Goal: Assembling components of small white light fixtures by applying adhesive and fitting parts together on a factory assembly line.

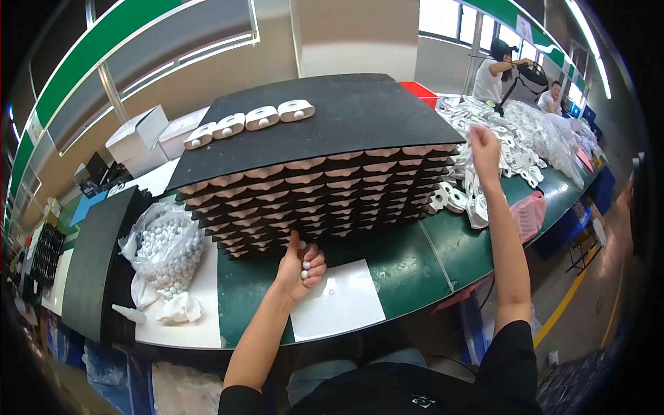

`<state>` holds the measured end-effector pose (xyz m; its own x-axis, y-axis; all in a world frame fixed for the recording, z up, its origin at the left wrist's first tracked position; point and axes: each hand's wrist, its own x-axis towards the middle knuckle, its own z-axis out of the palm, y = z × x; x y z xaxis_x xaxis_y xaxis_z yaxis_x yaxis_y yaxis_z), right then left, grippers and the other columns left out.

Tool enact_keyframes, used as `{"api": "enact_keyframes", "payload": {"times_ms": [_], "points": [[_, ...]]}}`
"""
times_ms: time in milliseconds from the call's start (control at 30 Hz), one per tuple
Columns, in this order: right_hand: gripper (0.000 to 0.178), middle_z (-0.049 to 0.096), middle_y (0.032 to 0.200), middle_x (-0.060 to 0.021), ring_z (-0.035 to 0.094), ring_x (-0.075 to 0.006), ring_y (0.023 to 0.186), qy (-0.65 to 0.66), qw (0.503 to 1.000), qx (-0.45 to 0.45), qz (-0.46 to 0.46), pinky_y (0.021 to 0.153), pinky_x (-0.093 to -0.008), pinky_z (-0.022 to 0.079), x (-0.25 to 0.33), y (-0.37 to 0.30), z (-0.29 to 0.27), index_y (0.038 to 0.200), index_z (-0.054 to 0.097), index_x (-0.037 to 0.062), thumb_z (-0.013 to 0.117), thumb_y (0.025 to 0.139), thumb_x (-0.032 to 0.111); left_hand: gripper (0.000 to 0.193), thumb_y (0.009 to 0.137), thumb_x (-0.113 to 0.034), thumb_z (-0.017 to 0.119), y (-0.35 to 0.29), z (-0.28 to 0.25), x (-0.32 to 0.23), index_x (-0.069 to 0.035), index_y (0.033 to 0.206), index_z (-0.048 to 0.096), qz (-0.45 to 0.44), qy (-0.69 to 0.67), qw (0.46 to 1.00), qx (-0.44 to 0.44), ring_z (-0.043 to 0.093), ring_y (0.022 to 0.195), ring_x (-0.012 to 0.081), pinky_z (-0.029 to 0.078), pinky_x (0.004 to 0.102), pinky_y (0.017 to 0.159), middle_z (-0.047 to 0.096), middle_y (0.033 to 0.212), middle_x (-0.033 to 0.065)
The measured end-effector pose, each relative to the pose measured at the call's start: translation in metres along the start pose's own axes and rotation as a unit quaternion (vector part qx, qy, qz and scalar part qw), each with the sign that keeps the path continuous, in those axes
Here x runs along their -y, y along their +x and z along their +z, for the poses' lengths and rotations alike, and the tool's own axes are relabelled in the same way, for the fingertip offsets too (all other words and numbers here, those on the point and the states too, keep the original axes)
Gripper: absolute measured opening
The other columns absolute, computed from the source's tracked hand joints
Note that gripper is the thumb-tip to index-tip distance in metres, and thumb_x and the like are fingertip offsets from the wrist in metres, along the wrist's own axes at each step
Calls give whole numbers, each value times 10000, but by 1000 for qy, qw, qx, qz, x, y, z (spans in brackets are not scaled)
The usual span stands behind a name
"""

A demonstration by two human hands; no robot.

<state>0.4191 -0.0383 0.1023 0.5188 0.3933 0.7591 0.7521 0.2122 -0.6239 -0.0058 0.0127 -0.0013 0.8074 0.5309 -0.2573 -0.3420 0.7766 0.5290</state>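
Note:
My left hand (302, 268) is closed around several small white balls (306, 265) in front of the stack. My right hand (485, 149) is raised at the stack's right corner, beside a heap of white plastic parts (512, 142); its fingers are blurred, so what they hold cannot be made out. Between us and the wall stands a tall stack of black boards (360, 114), with rows of pale rounded parts between its layers. On the top board lies a short row of white oval parts (262, 118), each with a small ball at its front.
A clear bag of white balls (168, 245) sits left of the stack. White paper (339, 301) lies on the green table (408, 270) near my left hand. More black boards (104, 263) lean at left. Pink mesh (529, 216) lies at right. Two people are farther back.

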Motion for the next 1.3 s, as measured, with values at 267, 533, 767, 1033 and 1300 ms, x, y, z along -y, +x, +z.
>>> {"api": "enact_keyframes", "payload": {"times_ms": [267,533,767,1033,1300], "points": [[356,602,829,-178,563,-347,782,-260,933,248,1,684,-387,449,-61,-81,23,943,572,-3,677,632,134,302,886,-344,458,0,-1,0,-74,754,421,46,21,999,2,326,493,91,216,182,348,376,668,25],[168,574,676,-134,551,-274,655,-291,949,125,-5,617,-369,417,-9,-87,-27,780,649,31,643,687,171,241,818,-168,560,-1,-3,-5,-17,998,505,116,2,993,-32,351,528,84,235,180,361,439,764,31],[166,598,745,-3,515,-55,627,141,932,245,228,527,-202,397,70,-131,-44,897,604,-6,486,785,28,282,785,-79,524,-3,-7,-8,-15,1060,510,160,-13,986,-51,358,540,79,247,168,366,537,974,82],[193,594,738,-22,536,-58,667,237,844,412,249,580,-189,413,124,-188,23,953,605,-34,602,769,24,261,816,-150,587,-3,-3,-9,-36,1044,532,154,32,985,-71,371,564,65,238,153,366,556,999,67],[222,584,858,-14,532,-64,763,322,734,523,291,664,-204,426,128,-225,74,1023,527,15,574,816,77,206,811,-204,617,2,-13,-6,-81,970,578,164,18,985,-44,371,564,58,230,142,370,542,872,25]]}}
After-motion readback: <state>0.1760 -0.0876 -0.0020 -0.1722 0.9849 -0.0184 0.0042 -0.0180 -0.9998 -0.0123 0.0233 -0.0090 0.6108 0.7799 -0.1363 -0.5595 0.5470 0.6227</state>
